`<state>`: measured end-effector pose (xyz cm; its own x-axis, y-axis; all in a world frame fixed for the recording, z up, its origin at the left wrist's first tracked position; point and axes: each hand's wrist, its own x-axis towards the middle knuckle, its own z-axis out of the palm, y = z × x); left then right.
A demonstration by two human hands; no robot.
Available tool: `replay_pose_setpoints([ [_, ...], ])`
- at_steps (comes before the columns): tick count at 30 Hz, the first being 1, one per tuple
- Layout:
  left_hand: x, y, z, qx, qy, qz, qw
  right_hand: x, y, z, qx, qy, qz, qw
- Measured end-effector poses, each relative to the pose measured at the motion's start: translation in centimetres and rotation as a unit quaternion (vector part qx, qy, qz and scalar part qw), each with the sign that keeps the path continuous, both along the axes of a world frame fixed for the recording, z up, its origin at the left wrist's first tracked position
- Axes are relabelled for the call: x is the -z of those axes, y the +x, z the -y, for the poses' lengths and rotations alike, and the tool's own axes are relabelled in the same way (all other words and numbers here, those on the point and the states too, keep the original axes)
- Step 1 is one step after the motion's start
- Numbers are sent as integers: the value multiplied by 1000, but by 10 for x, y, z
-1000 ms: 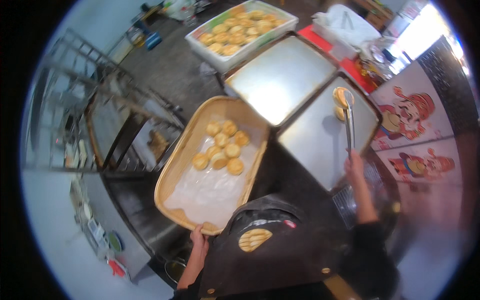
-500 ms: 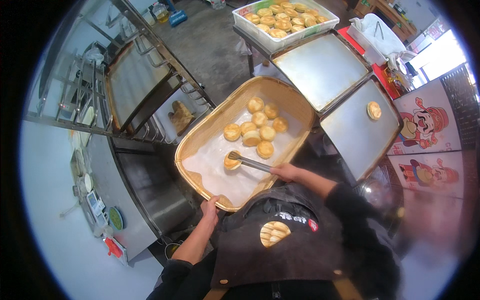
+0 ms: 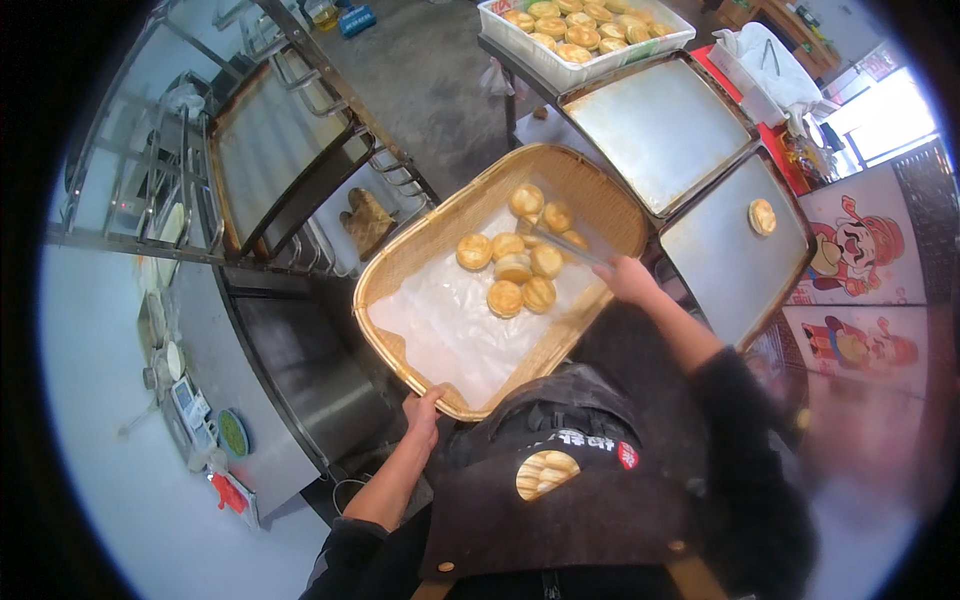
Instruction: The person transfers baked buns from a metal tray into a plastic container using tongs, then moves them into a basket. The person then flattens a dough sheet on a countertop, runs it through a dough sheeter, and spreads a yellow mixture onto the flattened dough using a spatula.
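My left hand [image 3: 424, 415] is closed round the near rim of a wicker basket [image 3: 385, 350], which is lined with white paper [image 3: 440, 320]. Several round golden pastries [image 3: 505, 298] lie grouped inside, toward the basket's middle and far end. Over the right side of this group, my right hand [image 3: 630, 279] is closed on metal tongs [image 3: 575, 250], blurred by motion. Their tips are among the far pastries, and I cannot tell whether they grip one. To the right, a single pastry [image 3: 762, 217] sits on a metal baking tray [image 3: 730, 270].
Another baking tray [image 3: 655, 125] adjoins it, beside a white crate [image 3: 590, 65] filled with pastries. Left stands a metal rack [image 3: 300, 170] with trays and an oven mitt [image 3: 367, 222]. A white bin [image 3: 750, 85] with cloth and tongs is at the far right.
My right hand and the tongs have moved away and to the right. The pastry that was under the tongs near the basket's middle has left that spot. My left hand stays on the rim.
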<state>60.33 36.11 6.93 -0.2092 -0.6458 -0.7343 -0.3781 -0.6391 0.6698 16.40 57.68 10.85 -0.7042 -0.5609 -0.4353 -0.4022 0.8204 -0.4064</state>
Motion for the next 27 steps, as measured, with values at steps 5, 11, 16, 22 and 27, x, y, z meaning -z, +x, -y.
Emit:
replay_pose_setpoints([
  [5,-8,6,-12,-4,-2,17,1000,48,26,30,21,100,26,994],
  [11,-9,10,-35,-14,-16,20,1000,65,92,30,1,48,147,988],
  [16,-17,7,-53,-47,-21,14,999,49,119,27,-77,24,233,969],
  [22,-31,-7,-49,-28,-25,34,999,-11,112,-8,-66,43,236,969],
  [27,-29,-14,-38,-45,-13,-8,999,-69,89,-84,17,-91,273,958],
])
